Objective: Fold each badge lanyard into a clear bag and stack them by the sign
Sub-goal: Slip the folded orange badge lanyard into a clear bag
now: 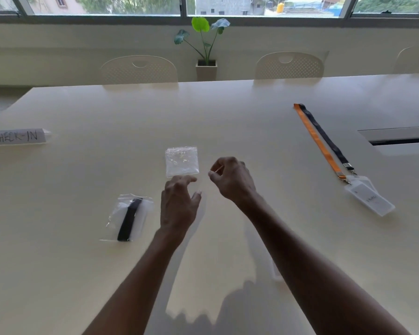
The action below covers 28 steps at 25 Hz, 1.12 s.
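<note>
Filled bag (128, 217), left of centre: one folded black lanyard inside, well apart from sign (16, 137). Empty bag (182, 162) at centre. Loose lanyards (324, 141) at right, unbagged. Left hand (179, 204) fingers apart, holding nothing. Right hand (232, 177) curled, fingertips pinched; cannot tell on what.

Crinkly glossy plastic bag (182, 161) on smooth matt table (228, 112).

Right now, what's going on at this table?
A person is bagging badge lanyards. One bagged lanyard lies on the table, apart from the CHECK-IN sign. The left hand hovers, fingers relaxed, just short of the empty clear bag. The right hand is curled beside it, and I cannot tell whether it pinches anything. An orange lanyard and a black lanyard lie unbagged, far right.
</note>
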Motion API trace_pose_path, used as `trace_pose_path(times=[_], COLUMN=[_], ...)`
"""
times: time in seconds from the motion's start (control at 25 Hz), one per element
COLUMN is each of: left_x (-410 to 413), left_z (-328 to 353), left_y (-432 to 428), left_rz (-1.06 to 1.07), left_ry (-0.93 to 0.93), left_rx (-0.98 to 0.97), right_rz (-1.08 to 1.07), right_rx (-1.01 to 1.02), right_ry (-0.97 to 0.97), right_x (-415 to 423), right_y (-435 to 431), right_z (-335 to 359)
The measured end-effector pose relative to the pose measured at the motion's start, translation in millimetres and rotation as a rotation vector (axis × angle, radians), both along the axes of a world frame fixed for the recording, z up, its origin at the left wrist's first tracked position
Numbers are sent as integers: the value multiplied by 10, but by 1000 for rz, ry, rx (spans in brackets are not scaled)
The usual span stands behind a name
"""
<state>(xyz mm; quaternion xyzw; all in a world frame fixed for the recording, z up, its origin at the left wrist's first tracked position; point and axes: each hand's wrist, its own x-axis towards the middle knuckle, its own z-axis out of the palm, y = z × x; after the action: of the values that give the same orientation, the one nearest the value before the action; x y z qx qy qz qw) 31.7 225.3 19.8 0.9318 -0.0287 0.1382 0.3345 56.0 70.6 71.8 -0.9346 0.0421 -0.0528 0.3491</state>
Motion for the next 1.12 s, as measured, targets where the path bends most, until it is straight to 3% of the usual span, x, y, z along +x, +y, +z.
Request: trace_pose_path(times=[0.32,0.72,1.12], left_x=[791,846,764], left_z=[-153,-369,-353], left_y=[189,152,134], left_rz=[-21,-39,-21], left_ry=[41,82,64], left_rx=[150,122,71], right_rz=[-122,-222,-310], right_rx=[19,1,358], right_ry=[114,114,215], right_x=[1000,1239,1281], right_y=[490,739,683], right_z=[-417,-582,-493])
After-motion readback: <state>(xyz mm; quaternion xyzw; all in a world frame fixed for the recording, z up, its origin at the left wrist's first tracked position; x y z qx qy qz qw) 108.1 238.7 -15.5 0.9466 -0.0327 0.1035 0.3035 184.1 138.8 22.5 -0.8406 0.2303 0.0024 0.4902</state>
